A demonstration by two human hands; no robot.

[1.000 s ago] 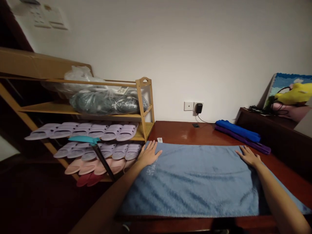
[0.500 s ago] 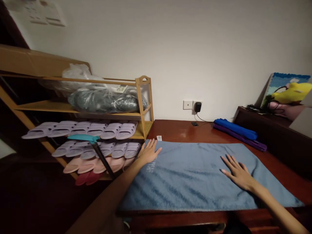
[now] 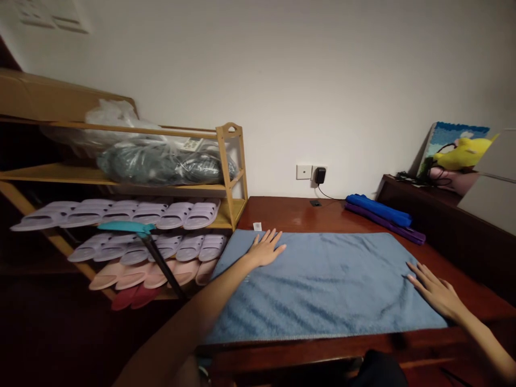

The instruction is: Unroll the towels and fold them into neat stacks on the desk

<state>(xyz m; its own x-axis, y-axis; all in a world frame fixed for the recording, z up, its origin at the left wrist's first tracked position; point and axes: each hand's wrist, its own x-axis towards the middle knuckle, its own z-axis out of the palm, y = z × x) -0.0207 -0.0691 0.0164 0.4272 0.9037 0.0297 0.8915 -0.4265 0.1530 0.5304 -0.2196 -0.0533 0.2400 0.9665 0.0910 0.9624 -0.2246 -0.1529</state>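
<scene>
A blue towel (image 3: 322,285) lies spread over the reddish-brown table (image 3: 294,212), with faint wrinkles toward its front and right side. My left hand (image 3: 266,249) rests flat on the towel's upper left part, fingers spread. At the towel's right edge lies my right hand (image 3: 437,290), its fingers stretched out over the cloth. A small white tag (image 3: 257,227) sticks out at the towel's back left edge.
Folded blue cloth (image 3: 379,209) and purple cloth (image 3: 385,223) lie at the back right. A wooden rack (image 3: 224,161) with slippers (image 3: 173,215) stands left, a teal-topped pole (image 3: 161,263) before it. A black plug (image 3: 320,175) sits in the wall.
My right hand has moved right to the towel's edge, and my left hand has shifted inward from the left edge. The towel's right side has drawn in. The view has turned slightly right.
</scene>
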